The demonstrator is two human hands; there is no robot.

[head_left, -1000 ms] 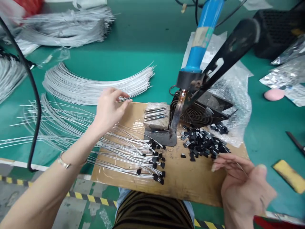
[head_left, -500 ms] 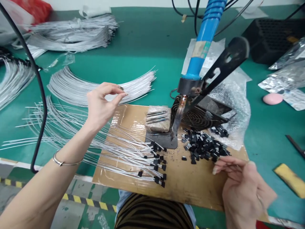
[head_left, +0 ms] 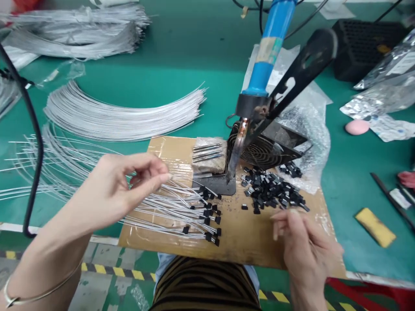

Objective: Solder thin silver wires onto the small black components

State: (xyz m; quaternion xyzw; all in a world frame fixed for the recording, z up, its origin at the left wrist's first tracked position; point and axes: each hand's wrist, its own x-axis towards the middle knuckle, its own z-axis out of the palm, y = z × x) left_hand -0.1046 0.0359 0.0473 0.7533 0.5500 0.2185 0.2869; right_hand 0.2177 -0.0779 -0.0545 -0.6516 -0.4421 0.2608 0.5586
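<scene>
My left hand (head_left: 129, 185) is closed in a pinch, thumb and forefinger together, above the loose white wires (head_left: 152, 211). Whatever is between its fingertips is too thin to make out. Those wires carry small black connectors (head_left: 207, 216) at their right ends. Just in front of a pile of small black connectors (head_left: 269, 190), my right hand (head_left: 304, 242) has its thumb pressed against curled fingers; anything held there is hidden. Between the hands, a soldering iron (head_left: 269, 56) with a blue handle hangs tip down in a black stand (head_left: 301, 73).
A brown board (head_left: 246, 242) lies under the connectors. Beside the iron tip, thin rods of solder-like metal (head_left: 207, 151) rest on a block. Behind my left hand lies a curved bundle of white wires (head_left: 123, 116). A yellow sponge (head_left: 375, 226) and bubble wrap (head_left: 311, 125) are at the right.
My left hand has come down and nearer to me, from the curved wire bundle to above the wires with connectors. My right hand has shifted slightly left. The view has moved a little too.
</scene>
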